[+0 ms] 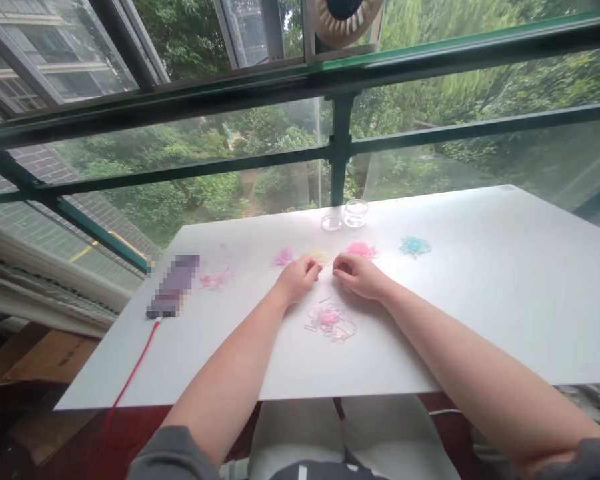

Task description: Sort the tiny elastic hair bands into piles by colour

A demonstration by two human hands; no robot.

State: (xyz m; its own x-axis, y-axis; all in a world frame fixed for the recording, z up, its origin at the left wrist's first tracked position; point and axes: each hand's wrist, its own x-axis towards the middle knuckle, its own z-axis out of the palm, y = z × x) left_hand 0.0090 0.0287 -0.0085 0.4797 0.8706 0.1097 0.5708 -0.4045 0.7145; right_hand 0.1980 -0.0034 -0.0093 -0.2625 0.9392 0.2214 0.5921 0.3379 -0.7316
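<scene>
My left hand (pixel 297 279) is curled with thumb and fingertips together, just in front of a small yellow pile (pixel 321 256). Anything pinched there is too small to make out. Opposite it, my right hand (pixel 361 275) is also curled, resting close to a bright pink pile (pixel 362 249); whatever its fingertips hold is hidden. Below both hands lies a mixed pile of thin pink and pale loops (pixel 330 321), resembling small rubber bands. A purple-pink pile (pixel 283 257) sits behind my left hand. Farther right is a teal pile (pixel 415 245).
A clear round jar (pixel 356 213) and its likely lid (pixel 331 223) stand at the back edge of the white table (pixel 505 293). Leftward are a light pink pile (pixel 215 279) and a blurred-out phone (pixel 176 285) with a red cable (pixel 135 370). Windows and railings rise behind.
</scene>
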